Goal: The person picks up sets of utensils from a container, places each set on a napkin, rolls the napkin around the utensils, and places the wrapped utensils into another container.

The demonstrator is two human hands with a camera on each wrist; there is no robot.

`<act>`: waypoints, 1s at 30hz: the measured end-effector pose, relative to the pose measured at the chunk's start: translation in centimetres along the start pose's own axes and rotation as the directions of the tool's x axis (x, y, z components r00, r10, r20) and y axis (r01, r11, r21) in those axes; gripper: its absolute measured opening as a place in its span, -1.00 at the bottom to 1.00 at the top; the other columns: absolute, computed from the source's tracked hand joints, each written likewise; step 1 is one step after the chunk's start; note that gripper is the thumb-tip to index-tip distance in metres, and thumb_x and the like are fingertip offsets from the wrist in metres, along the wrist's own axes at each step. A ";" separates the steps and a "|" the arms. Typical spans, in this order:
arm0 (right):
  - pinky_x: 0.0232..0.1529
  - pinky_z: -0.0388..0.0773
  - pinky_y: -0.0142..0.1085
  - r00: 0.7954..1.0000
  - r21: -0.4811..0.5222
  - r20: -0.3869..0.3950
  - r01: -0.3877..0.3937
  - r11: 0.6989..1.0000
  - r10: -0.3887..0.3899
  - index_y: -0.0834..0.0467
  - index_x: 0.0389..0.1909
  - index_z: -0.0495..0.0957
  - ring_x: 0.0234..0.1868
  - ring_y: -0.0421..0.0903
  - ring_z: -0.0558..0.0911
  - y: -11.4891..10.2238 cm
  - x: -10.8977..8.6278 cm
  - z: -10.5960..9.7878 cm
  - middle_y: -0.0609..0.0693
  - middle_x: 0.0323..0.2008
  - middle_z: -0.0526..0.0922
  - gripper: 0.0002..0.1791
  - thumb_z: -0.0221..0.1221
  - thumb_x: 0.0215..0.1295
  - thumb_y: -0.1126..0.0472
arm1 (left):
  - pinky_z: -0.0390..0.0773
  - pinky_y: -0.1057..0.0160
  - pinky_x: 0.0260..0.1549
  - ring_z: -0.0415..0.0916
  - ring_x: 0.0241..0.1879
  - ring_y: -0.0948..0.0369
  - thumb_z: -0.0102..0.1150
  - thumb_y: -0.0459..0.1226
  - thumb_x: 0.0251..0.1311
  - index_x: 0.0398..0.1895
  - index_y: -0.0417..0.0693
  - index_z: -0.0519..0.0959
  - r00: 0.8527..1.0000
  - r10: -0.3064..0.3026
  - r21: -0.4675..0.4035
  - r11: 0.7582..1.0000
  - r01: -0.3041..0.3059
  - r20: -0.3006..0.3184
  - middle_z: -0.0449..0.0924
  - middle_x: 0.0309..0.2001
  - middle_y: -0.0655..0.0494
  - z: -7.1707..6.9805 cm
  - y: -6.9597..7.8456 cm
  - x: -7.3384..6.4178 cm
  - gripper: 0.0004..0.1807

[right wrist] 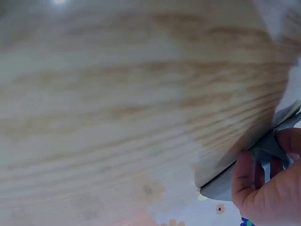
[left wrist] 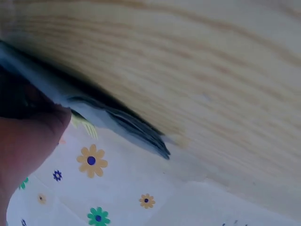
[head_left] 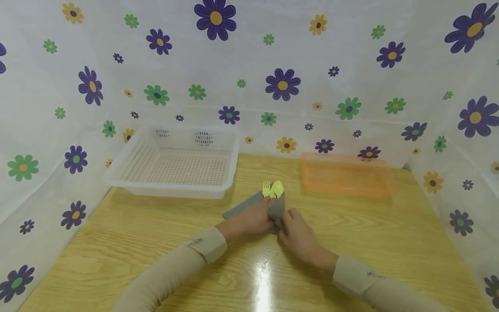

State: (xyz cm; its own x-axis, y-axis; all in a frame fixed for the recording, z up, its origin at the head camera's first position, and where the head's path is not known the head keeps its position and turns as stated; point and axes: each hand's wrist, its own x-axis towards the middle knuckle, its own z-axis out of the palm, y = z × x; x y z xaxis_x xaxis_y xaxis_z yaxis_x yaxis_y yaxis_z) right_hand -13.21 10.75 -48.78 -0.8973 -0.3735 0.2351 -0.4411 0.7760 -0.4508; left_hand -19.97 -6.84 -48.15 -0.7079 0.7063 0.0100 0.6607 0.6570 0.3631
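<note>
A folded grey cloth napkin (head_left: 242, 209) lies on the table, turned so one corner points left. On it, a yellow-green plastic fork (head_left: 266, 189) and spoon (head_left: 277, 188) stick out at the far edge; their handles are hidden under cloth and fingers. Another yellow-green piece shows between them, its kind unclear. My left hand (head_left: 255, 216) holds the napkin over the handles, and its thumb (left wrist: 35, 136) presses against the cloth in the left wrist view. At the napkin's near right side my right hand (head_left: 299, 237) pinches a bunched fold, also seen as grey cloth (right wrist: 268, 149) in the right wrist view.
A white perforated plastic basket (head_left: 171, 190) stands at the back left of the wooden table (head_left: 370, 242). Toward the back right sits a translucent orange tray (head_left: 348, 188). A white curtain (head_left: 241, 56) printed with flowers encloses the back and both sides.
</note>
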 end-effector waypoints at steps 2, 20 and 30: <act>-0.36 0.49 -0.26 0.999 -0.049 -0.003 0.036 0.998 -0.036 0.18 -0.29 0.43 -0.30 -0.14 0.38 0.0 0.1 0.2 0.00 -0.27 0.39 -0.82 0.25 0.19 0.37 | 0.46 0.14 0.10 0.42 0.05 0.13 0.03 -0.29 0.40 0.32 -0.25 0.28 1.000 -0.015 -0.116 0.993 0.016 0.010 0.46 0.13 -0.07 -0.3 -0.3 -0.1 -0.52; -0.34 0.52 -0.23 0.935 -0.510 0.205 0.354 0.784 -0.288 0.26 -0.17 0.49 -0.25 -0.05 0.44 -1.1 0.5 0.6 0.06 -0.27 0.44 -0.73 0.36 0.18 0.34 | 0.54 0.15 -0.07 0.51 0.02 0.12 -0.03 -0.12 0.49 0.17 -0.19 0.41 0.986 -0.162 -0.465 0.871 0.161 0.037 0.53 0.10 -0.08 -1.9 -1.5 -2.7 -0.63; -0.43 0.45 -0.32 0.898 -0.570 0.192 0.430 0.700 -0.395 0.20 -0.27 0.46 -0.29 -0.07 0.41 -0.9 0.5 0.7 0.04 -0.31 0.39 -0.73 0.38 0.12 0.34 | 0.42 0.27 -0.37 0.40 -0.34 0.23 0.20 -0.36 0.27 0.12 -0.28 0.36 0.979 -0.196 -0.332 0.921 0.202 0.053 0.49 -0.28 0.08 -1.9 -1.0 -3.6 -0.60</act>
State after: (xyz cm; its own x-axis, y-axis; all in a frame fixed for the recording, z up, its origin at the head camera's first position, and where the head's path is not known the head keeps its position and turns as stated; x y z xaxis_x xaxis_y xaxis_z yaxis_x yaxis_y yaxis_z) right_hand -13.31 9.49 -48.84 -0.6343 -0.7400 0.2238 -0.6869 0.6723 0.2759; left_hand -18.60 -10.54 -46.76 -0.8093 0.5769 -0.1108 0.3824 0.6605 0.6462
